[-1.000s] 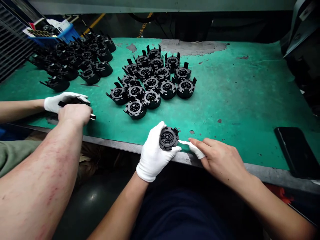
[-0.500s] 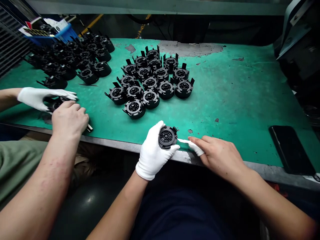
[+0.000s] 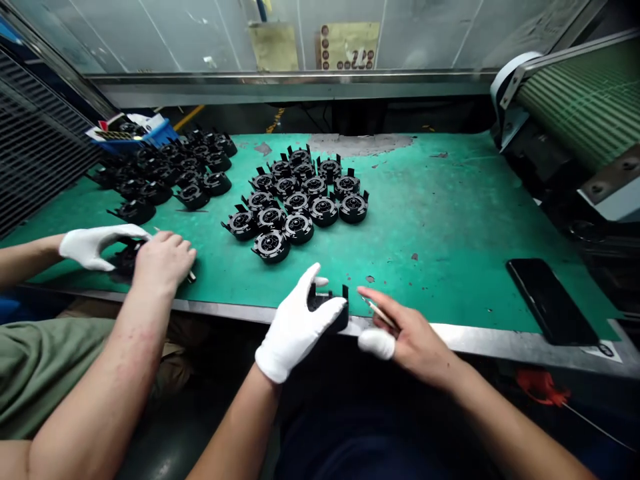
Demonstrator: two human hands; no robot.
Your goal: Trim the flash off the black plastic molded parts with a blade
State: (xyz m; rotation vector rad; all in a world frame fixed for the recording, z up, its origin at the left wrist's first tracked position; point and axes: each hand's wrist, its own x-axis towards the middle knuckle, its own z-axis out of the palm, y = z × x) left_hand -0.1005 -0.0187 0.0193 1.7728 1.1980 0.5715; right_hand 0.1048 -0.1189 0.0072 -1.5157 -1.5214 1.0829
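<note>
My left hand (image 3: 293, 327), in a white glove, is closed round a black round plastic housing (image 3: 341, 319) at the table's front edge. The housing is turned side-on with its upright prongs pointing up; the glove hides part of it. Just to the right, my right hand (image 3: 417, 343) grips a slim craft knife (image 3: 384, 313) with a pale handle, its tip toward the housing but apart from it. A white cover wraps the right thumb; the other fingers are bare.
Several like housings (image 3: 299, 228) stand on the green mat (image 3: 425, 200), with another group (image 3: 193, 195) farther left. At left a co-worker's gloved hand (image 3: 95, 247) and bare hand (image 3: 165, 260) work on a housing. A phone (image 3: 553, 300) lies right, below a conveyor (image 3: 595, 100).
My left hand has tipped the housing from face-on to side-on. My right hand has drawn the knife away from its edge. The camera view has tilted up.
</note>
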